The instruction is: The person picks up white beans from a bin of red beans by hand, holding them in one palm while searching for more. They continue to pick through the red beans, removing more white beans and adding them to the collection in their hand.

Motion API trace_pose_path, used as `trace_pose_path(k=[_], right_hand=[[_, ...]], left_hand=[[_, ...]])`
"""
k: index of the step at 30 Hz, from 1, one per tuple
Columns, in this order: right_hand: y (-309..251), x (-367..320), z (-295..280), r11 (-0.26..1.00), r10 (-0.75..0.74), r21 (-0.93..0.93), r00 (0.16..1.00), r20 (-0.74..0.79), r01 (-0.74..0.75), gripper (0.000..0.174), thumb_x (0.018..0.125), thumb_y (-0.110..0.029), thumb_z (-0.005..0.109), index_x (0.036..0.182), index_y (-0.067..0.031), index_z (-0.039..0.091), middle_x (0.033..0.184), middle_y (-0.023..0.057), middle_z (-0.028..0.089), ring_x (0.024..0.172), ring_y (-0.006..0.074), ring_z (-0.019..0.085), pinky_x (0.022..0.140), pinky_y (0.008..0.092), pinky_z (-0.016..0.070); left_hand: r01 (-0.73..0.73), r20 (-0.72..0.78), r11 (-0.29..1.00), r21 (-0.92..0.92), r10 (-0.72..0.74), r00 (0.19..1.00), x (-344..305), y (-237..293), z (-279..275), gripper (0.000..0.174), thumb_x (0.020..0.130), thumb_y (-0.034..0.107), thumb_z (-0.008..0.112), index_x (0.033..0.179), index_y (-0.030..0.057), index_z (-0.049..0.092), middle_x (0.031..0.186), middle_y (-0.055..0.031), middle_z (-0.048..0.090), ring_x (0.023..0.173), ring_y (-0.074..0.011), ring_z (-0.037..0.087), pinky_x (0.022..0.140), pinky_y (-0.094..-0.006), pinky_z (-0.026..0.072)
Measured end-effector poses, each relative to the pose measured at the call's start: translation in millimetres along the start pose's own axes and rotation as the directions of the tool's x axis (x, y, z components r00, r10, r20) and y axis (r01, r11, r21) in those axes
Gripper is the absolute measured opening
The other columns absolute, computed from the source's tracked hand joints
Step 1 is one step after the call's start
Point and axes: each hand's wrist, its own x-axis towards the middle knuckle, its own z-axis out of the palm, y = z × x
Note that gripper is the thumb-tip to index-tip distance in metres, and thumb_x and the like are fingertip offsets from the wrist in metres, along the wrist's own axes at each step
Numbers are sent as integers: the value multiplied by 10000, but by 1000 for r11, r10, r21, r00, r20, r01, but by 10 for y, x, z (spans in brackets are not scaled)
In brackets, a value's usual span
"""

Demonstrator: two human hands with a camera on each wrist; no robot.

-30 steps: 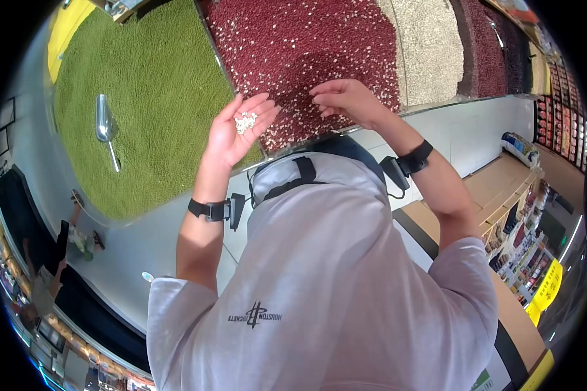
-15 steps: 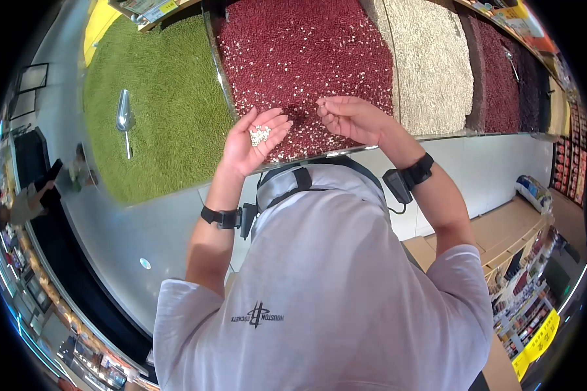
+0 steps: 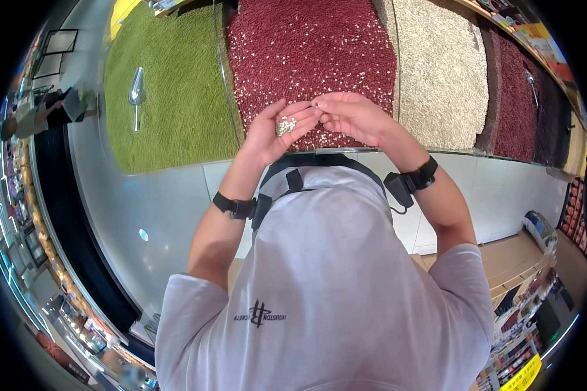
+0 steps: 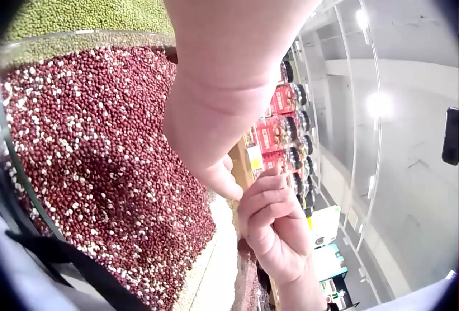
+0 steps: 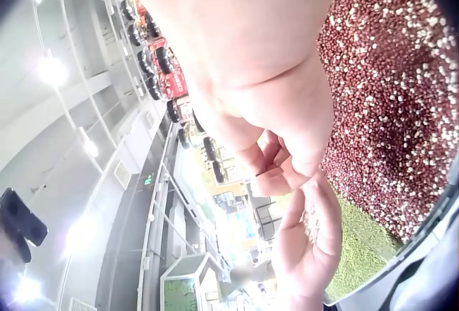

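Note:
My left hand (image 3: 267, 135) is held palm up over the red beans (image 3: 310, 49), its fingers loosely extended. A small heap of white grains (image 3: 285, 125) lies in that palm. My right hand (image 3: 355, 118) has come up to the left fingertips, its fingers curled and its thumb and forefinger pinched together. At that pinch, a tiny pale grain (image 5: 314, 180) shows in the right wrist view. More white grains are scattered through the red beans below both hands. In the left wrist view the left palm is turned away and its heap is hidden.
Green beans (image 3: 182, 85) fill the bin to the left, with a metal scoop (image 3: 137, 91) lying on them. To the right is a bin of whitish grains (image 3: 437, 72). Clear partitions divide the bins, and a low front edge runs before my body.
My right hand has lowered, curled its fingers and moved left to the left fingertips. The left hand has moved right with its white grains. The head view has shifted.

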Motion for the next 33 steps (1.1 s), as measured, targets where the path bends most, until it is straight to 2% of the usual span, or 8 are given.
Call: trace_pose_path(k=[4,9,13,21,25,30,31,33], right_hand=[[-114,-84,138,999,-42,-4,989,139,43,301,985,-176,500,1166,41,604,1068,85,659,852,81,595,789,225,493],[-122,-121,137,994,-77,94,965,252,55,343,992,-197,467,1148,75,603,1113,134,662,877,95,608,771,225,488],[-55,-14,82,989,-44,151,975,217,11,334,994,-185,462,1153,74,601,1115,156,658,879,106,614,759,232,492],[-38,15,179,987,-109,140,959,261,74,366,953,-24,461,1295,103,443,1209,236,591,1134,283,595,977,348,495],[-82,6,235,989,-127,103,952,277,102,400,933,25,433,1323,106,401,1252,251,558,1153,304,582,1010,363,476],[-213,-30,487,981,-69,-163,975,212,105,409,905,55,408,1311,93,430,1278,232,549,1181,287,565,1008,369,481],[-238,-6,517,982,-63,-164,977,206,98,409,905,55,408,1311,93,430,1278,232,549,1181,287,565,1008,369,481],[-242,36,546,898,-41,-415,967,251,146,421,888,79,370,1296,74,472,1277,200,561,1179,272,565,998,360,485]], left_hand=[[-38,-31,998,45,40,999,32,-73,81,499,1022,275,273,1208,-133,492,1052,-212,614,1040,-309,621,987,-380,509],[-97,-59,994,43,99,993,-64,-129,200,497,1020,272,275,1204,-134,495,1094,-225,607,1049,-310,618,996,-376,504],[-130,-90,991,29,132,987,-146,-133,269,497,1019,269,280,1223,-139,475,1130,-242,598,1060,-309,614,1004,-372,500],[-162,-69,985,57,166,984,-161,-116,43,392,1017,256,323,1118,-78,501,987,-162,617,891,-260,657,822,-356,593],[-160,-89,985,63,165,982,-173,-47,38,370,1015,255,330,1112,-55,508,959,-148,616,873,-250,658,789,-340,601],[-106,-101,994,22,108,989,-246,102,103,380,1017,263,317,1160,-41,494,1048,-180,609,949,-297,651,789,-372,607],[-72,-22,997,-24,71,997,-264,136,130,416,1019,272,300,1195,-61,475,1108,-208,592,1007,-313,633,842,-381,587],[-25,58,997,-77,29,998,-253,167,87,453,1020,280,283,1230,-82,457,1168,-235,576,1065,-328,614,894,-391,567]])
